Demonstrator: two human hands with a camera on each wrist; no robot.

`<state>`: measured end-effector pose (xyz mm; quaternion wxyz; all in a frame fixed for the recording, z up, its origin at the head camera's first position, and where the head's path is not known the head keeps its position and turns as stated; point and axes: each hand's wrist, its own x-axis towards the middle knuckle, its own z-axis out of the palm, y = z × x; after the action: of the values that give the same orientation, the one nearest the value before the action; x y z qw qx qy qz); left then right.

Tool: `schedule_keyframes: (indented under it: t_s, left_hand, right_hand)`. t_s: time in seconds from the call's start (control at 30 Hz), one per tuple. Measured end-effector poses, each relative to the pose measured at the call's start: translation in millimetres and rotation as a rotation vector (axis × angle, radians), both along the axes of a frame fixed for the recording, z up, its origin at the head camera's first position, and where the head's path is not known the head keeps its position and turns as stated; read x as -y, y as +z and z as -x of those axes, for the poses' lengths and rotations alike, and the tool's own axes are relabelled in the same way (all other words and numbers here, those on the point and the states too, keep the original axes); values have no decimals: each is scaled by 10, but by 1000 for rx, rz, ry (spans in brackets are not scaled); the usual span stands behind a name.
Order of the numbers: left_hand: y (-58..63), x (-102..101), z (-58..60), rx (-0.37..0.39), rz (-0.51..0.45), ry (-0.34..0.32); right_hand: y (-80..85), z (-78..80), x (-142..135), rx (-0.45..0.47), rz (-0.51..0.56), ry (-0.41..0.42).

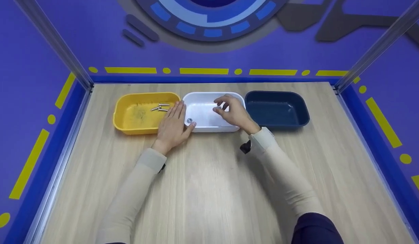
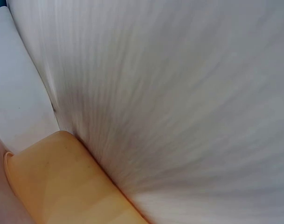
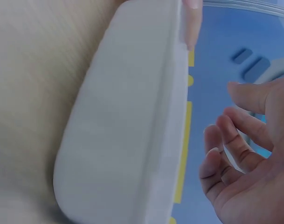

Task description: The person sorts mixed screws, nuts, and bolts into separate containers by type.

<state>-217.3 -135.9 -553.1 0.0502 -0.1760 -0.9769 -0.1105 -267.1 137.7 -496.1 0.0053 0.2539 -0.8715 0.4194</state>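
Note:
My left hand (image 1: 173, 127) lies with straight fingers across the adjoining rims of the yellow bin (image 1: 138, 131) and the white bin (image 1: 212, 129). Several small metal bolts (image 1: 164, 105) lie in the yellow bin, close to its fingertips. A metal nut (image 1: 189, 120) sits in the white bin's near left corner, beside the left thumb. Above the white bin is my right hand (image 1: 234, 111), its fingers loosely bent and thumb apart from them. A tiny grey thing (image 1: 218, 107) shows in that gap in the head view; whether it is touched is unclear. The right wrist view shows nothing held.
A dark blue bin (image 1: 277, 127) stands right of the white one, all three in a row on the wooden table (image 1: 209, 189). Blue panels (image 1: 209, 61) with yellow marks rise at the back and both sides. Metal posts (image 1: 56, 40) stand at the corners.

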Motion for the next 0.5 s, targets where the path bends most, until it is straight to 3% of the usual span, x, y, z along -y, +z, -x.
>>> schedule_keyframes:
  t_s: [0.33,0.5]
  left_hand:
    - [112,-39,-21,67,47,15]
    - [132,-56,-33,63,37,37]
  right_hand:
    - [176,-81,-418,-46,-18,-68]
    - [242,-90,-607,-56,-13,-102]
